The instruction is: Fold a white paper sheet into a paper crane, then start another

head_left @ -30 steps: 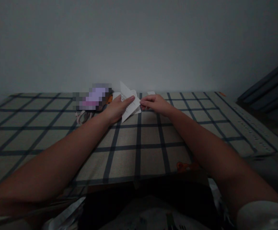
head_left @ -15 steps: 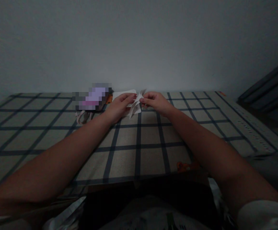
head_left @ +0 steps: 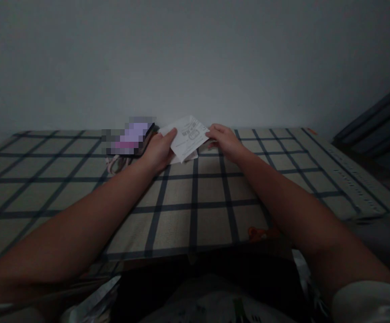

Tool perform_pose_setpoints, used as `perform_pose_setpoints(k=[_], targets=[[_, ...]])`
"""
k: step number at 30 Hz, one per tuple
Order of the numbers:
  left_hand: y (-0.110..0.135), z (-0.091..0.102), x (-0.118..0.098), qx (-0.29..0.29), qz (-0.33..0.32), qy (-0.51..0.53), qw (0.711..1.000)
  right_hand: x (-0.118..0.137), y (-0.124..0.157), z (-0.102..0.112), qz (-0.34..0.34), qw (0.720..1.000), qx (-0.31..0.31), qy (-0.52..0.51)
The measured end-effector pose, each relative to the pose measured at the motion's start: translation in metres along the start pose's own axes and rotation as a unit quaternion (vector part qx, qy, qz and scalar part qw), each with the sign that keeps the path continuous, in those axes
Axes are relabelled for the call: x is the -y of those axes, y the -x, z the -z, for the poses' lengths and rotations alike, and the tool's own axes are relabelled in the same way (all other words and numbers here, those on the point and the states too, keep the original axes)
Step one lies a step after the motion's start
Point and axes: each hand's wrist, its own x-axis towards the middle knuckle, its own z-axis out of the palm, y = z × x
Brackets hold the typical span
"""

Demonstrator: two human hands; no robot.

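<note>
A plain grey wall [head_left: 195,58] filled the upper view, and below it a pale cloth with dark checks [head_left: 178,229] covered the table. Dark ridged material [head_left: 379,130] slanted in at the far right. A device with a blurred-out lilac screen [head_left: 132,137] lay left of centre, near the wall. Just right of it, the printed paper [head_left: 190,138] was held tilted between both hands, above the table's far part. The left hand [head_left: 159,150] gripped its left side, thumb on top; the right hand [head_left: 227,141] pinched its right corner between thumb and fingers. A pale cord [head_left: 114,166] curled beside the device, and a white sheet [head_left: 193,156] showed partly beneath the paper.
</note>
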Motion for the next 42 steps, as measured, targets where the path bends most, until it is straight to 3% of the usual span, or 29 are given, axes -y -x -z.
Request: perform_pose_setpoints(k=[5, 9, 13, 17, 21, 33, 37, 42], targets=[[-0.003, 0.002, -0.001, -0.008, -0.002, 0.019, 1.000, -0.011, -0.008, 0.008, -0.029, 0.988, -0.056, 0.144], [-0.002, 0.002, -0.003, 0.008, 0.005, 0.029, 1.000, -0.014, -0.008, 0.013, 0.087, 0.946, -0.065, 0.305], [0.002, -0.001, -0.008, 0.005, 0.039, 0.033, 0.999, -0.008, -0.001, 0.014, 0.189, 0.890, -0.025, 0.414], [0.005, -0.004, -0.012, 0.006, 0.058, 0.042, 0.997, -0.003, 0.006, 0.011, 0.195, 0.843, 0.026, 0.501], [0.003, -0.002, -0.013, 0.018, 0.081, 0.056, 0.995, 0.000, 0.011, 0.006, 0.189, 0.819, 0.095, 0.534], [0.003, -0.001, -0.010, 0.084, 0.098, 0.063, 0.990, 0.001, 0.009, 0.006, 0.223, 0.843, 0.120, 0.475], [0.006, -0.002, -0.012, 0.097, 0.074, 0.039, 0.992, 0.001, 0.004, 0.004, 0.218, 0.882, 0.106, 0.403], [0.011, -0.003, -0.007, 0.142, 0.032, -0.009, 0.989, 0.005, 0.005, 0.001, 0.133, 0.943, 0.031, 0.302]])
